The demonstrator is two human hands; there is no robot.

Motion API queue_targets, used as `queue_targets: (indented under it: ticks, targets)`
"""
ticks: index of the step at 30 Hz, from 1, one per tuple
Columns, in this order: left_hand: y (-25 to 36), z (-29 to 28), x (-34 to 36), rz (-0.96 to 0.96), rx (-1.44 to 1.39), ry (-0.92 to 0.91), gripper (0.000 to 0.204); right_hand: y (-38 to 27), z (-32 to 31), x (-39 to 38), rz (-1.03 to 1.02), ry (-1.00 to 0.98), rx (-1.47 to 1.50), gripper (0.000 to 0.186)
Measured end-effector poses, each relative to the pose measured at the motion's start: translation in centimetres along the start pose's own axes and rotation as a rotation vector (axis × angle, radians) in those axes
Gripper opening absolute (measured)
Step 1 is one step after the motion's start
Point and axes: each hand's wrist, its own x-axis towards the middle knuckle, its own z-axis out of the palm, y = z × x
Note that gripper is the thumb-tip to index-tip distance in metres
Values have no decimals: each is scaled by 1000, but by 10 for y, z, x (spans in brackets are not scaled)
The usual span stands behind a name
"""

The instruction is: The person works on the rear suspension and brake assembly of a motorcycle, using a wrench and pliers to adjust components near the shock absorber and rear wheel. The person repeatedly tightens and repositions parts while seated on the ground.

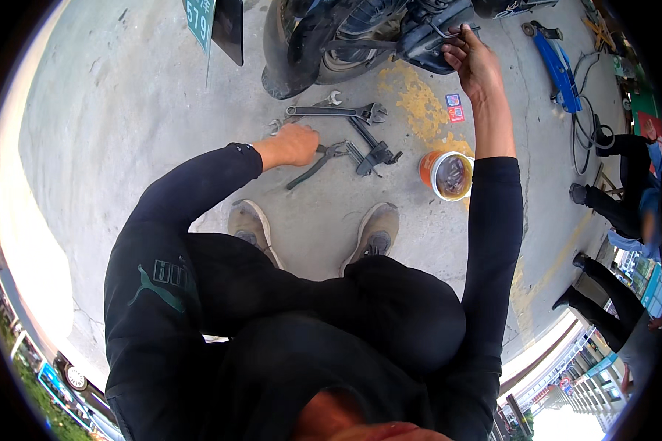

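Observation:
My right hand [472, 65] is raised to the dark underside of a motorcycle [346, 37], its fingers pinching a thin bent metal rod that looks like a hex key [443, 34]. Low over the concrete, my left hand [296, 145] is closed, with its fingertips turned down and hidden. Beside it lie pliers [310, 170] with spread dark handles, one handle reaching close to the hand. An adjustable wrench [320, 112] lies just beyond, partly over a silver open-ended wrench [334, 97]. To the right of the pliers rests another dark adjustable tool [375, 156].
An orange and white bucket [450, 176] holding dark liquid and metal pieces stands below my right forearm. Small red and blue cards [454, 108] lie on the floor. Farther right are a blue floor jack [557, 70], a looped hose [582, 140] and other people's legs [603, 294].

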Motion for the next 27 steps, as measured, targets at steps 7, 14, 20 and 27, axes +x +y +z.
queue_targets:
  ticks: [7,14,20,27]
  targets:
    - [13,20,3,55,6,287,34,12,3,13,-18,48,-97,42]
    - [4,-18,49,171,191,579,35,13,7,14,-9,86,-83,46]
    - [12,-11,60,158,164,548,31,11,11,11,4,119,-113,46]
    - [3,18,-6,164,56,238,47,10,8,7,-55,102,-130,46]
